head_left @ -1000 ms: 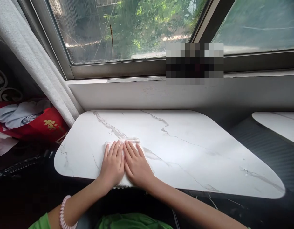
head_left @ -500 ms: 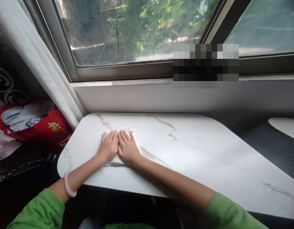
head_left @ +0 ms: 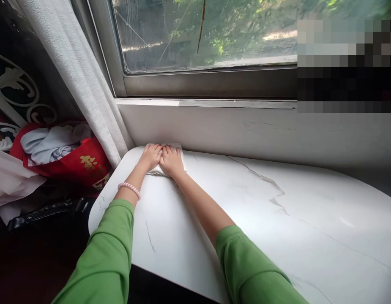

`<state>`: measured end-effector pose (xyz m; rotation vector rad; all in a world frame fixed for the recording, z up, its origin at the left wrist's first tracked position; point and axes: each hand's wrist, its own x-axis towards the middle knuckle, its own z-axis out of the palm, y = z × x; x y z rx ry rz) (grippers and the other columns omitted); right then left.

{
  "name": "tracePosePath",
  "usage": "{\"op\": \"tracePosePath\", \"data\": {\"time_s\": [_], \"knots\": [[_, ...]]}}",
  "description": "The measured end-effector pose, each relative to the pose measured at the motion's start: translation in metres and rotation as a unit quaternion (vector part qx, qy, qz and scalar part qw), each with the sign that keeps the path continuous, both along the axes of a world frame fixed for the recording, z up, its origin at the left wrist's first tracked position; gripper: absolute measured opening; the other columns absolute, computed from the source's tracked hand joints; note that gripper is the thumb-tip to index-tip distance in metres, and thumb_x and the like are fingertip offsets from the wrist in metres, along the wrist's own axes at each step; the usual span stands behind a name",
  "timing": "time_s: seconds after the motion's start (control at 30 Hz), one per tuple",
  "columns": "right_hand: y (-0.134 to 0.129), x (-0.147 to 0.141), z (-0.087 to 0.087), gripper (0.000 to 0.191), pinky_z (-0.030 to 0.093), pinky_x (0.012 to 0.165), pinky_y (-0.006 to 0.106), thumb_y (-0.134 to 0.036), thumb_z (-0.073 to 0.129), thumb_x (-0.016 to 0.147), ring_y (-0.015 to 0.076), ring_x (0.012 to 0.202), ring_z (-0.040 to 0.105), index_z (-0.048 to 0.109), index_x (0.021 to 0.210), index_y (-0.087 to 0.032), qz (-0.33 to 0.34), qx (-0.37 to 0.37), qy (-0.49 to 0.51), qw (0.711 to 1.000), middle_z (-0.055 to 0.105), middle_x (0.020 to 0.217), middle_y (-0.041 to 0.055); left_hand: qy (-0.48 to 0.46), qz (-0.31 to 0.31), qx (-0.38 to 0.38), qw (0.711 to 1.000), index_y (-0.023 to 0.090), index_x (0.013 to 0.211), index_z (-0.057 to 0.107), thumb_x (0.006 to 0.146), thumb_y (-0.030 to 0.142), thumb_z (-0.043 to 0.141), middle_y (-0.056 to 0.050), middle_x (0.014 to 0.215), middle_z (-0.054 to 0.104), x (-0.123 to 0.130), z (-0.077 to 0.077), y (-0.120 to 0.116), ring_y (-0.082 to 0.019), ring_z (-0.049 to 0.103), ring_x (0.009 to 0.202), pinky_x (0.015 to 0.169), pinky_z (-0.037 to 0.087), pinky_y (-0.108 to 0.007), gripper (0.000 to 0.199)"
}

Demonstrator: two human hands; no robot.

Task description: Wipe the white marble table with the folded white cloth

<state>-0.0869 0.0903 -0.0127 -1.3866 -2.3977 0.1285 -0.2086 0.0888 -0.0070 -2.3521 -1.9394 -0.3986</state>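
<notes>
My left hand and my right hand lie side by side, palms down, at the far edge of a white table with grey marble veins. Both press on a white cloth, a thin wipe or rag whose edges show around the fingers. The fingers stretch forward, flat on the cloth and not wrapped round it. Most of the cloth is hidden under the palms. A pink coiled band circles my left wrist.
Behind the table rise a grey wall and a metal-framed window. A white curtain hangs at the left. Beside the table stands a red bag holding pale clothes. A blurred-out patch hides the upper right.
My hands have pushed forward together, taking the cloth from the middle of the table's left part to its far edge. The view has shifted too.
</notes>
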Motion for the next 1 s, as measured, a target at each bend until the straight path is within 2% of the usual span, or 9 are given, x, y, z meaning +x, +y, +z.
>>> {"op": "tracePosePath", "data": {"time_s": [0.13,0.27,0.37,0.5,0.6,0.7,0.87,1.0], "knots": [[0.009,-0.003,-0.004,0.053,0.016,0.110,0.046,-0.019,0.023,0.091,0.0259,0.135,0.031,0.040,0.138,-0.003,-0.003,0.014,0.015,1.000,0.042,0.144,0.0176,0.008,-0.018,0.007,1.000,0.016,0.126,0.050,0.094,0.020,0.032,-0.010,0.136,0.052,-0.005,-0.004,0.010,-0.022,0.044,0.126,0.112,0.023,-0.043,0.037],[0.006,-0.001,-0.007,0.054,0.016,0.111,0.044,-0.020,0.022,0.092,0.0242,0.136,0.030,0.038,0.140,-0.003,0.003,0.011,-0.002,1.000,0.041,0.146,0.0160,0.004,-0.018,-0.005,1.000,0.014,0.130,0.047,0.094,0.019,0.031,-0.011,0.141,0.047,-0.005,-0.006,0.005,-0.022,0.039,0.131,0.114,0.019,-0.044,0.039],[-0.007,-0.002,-0.007,0.055,0.015,0.112,0.044,-0.022,0.022,0.092,0.0240,0.137,0.029,0.038,0.140,-0.001,-0.012,0.000,-0.001,1.000,0.039,0.147,0.0160,-0.004,-0.030,-0.020,0.999,0.012,0.133,0.045,0.094,0.019,0.031,-0.011,0.144,0.044,-0.006,-0.005,-0.006,-0.021,0.036,0.134,0.115,0.016,-0.044,0.042],[-0.042,-0.005,-0.004,0.057,0.014,0.112,0.047,-0.024,0.021,0.092,0.0255,0.139,0.025,0.036,0.141,0.001,-0.048,-0.024,0.008,0.999,0.034,0.150,0.0180,-0.005,-0.073,-0.041,0.996,0.014,0.135,0.044,0.094,0.022,0.031,-0.009,0.145,0.043,-0.011,-0.001,-0.031,-0.017,0.034,0.135,0.116,0.014,-0.041,0.043],[-0.078,-0.006,-0.001,0.058,0.012,0.113,0.048,-0.025,0.020,0.093,0.0266,0.141,0.021,0.033,0.143,0.001,-0.038,-0.045,0.004,0.998,0.030,0.151,0.0185,-0.001,-0.081,-0.051,0.995,0.013,0.136,0.043,0.094,0.023,0.031,-0.009,0.146,0.042,-0.016,0.001,-0.065,-0.017,0.032,0.137,0.117,0.012,-0.040,0.044],[-0.119,-0.001,0.001,0.058,0.010,0.113,0.050,-0.027,0.021,0.094,0.0283,0.142,0.016,0.031,0.145,0.000,-0.008,-0.062,0.014,0.998,0.027,0.152,0.0181,0.007,-0.084,-0.053,0.995,0.014,0.137,0.042,0.095,0.025,0.029,-0.008,0.147,0.040,-0.017,0.005,-0.112,-0.016,0.030,0.138,0.118,0.011,-0.040,0.045],[-0.196,0.017,0.001,0.061,0.006,0.113,0.056,-0.025,0.029,0.089,0.0300,0.144,0.010,0.030,0.145,-0.002,0.082,-0.072,0.063,0.992,0.026,0.153,0.0179,0.014,-0.095,-0.056,0.994,0.016,0.142,0.035,0.096,0.029,0.028,-0.008,0.150,0.036,-0.015,0.010,-0.200,-0.018,0.025,0.141,0.118,0.011,-0.043,0.049],[-0.238,0.024,0.005,0.067,0.005,0.115,0.054,-0.027,0.038,0.085,0.0298,0.144,0.005,0.028,0.146,-0.003,0.132,-0.101,0.078,0.983,0.020,0.155,0.0156,0.013,-0.099,-0.035,0.994,0.013,0.144,0.033,0.096,0.028,0.027,-0.010,0.149,0.036,-0.015,0.010,-0.249,-0.020,0.025,0.141,0.118,0.014,-0.045,0.050]]}}
